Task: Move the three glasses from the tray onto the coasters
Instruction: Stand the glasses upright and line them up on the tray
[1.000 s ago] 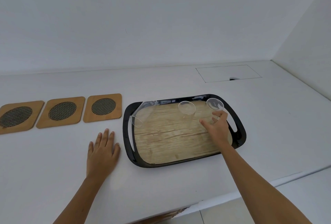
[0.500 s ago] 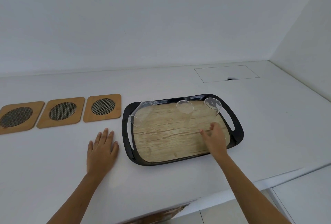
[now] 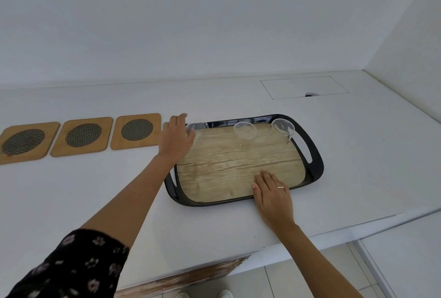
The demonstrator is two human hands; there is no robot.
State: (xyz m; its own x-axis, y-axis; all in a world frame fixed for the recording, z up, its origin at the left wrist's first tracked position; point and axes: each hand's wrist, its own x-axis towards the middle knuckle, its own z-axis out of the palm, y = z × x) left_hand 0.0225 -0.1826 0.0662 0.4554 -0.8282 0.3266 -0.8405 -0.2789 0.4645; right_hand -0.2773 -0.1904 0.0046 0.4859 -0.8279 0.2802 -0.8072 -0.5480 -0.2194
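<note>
A black tray (image 3: 317, 166) with a wood-look floor lies on the white counter. Three clear glasses stand along its far edge: the left glass (image 3: 199, 126), the middle glass (image 3: 244, 130) and the right glass (image 3: 283, 128). Three wooden coasters with dark mesh centres lie in a row to the left: the far-left coaster (image 3: 23, 141), the middle coaster (image 3: 83, 135) and the coaster nearest the tray (image 3: 137, 130). My left hand (image 3: 176, 139) reaches over the tray's far-left corner, fingers spread beside the left glass and partly hiding it. My right hand (image 3: 272, 192) lies flat on the tray's front rim.
A rectangular hatch (image 3: 303, 86) with a small dark hole is set in the counter behind the tray. Walls close the back and the right side. The counter's front edge (image 3: 334, 233) runs just below my right hand, with floor tiles beneath.
My left hand has lifted off the counter and moved forward and right to the left glass. My right hand has drawn back from the right glass to the tray's front rim.
</note>
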